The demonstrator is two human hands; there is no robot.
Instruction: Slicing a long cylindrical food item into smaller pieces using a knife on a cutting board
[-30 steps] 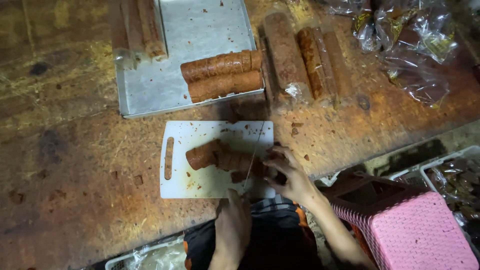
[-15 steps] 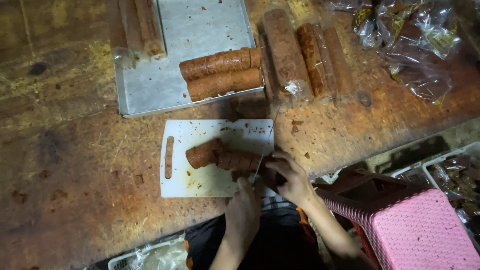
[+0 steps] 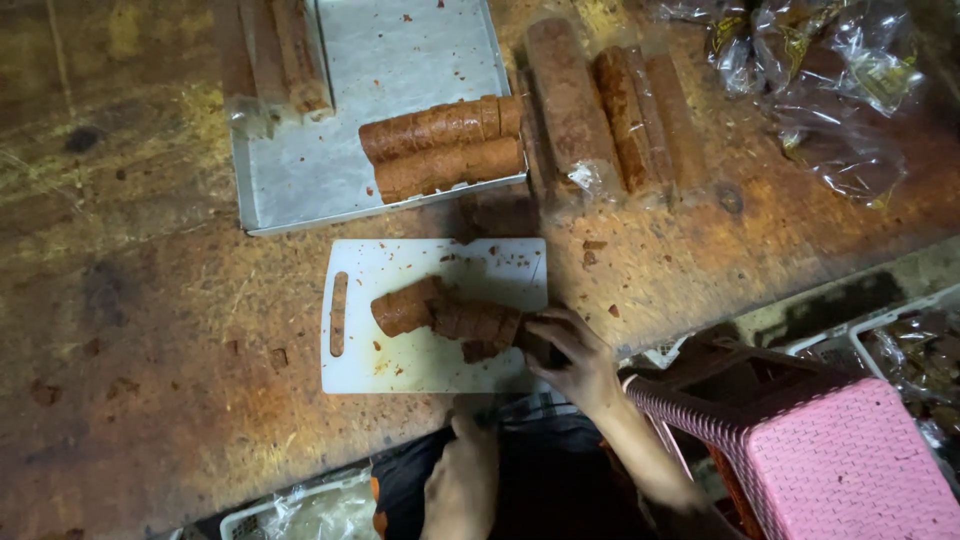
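Slicing looked under way: the right hand (image 3: 572, 362) had its fingers clenched on the right end of the brown roll (image 3: 450, 315) on the white cutting board (image 3: 420, 370) at the bench's near edge, while the left hand (image 3: 462, 488), loosely curled and empty, hung below that edge, so further cutting would call for a steady grip.

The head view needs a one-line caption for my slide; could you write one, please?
Right hand grips the end of a sliced brown roll on a white cutting board; left hand rests below the table edge.
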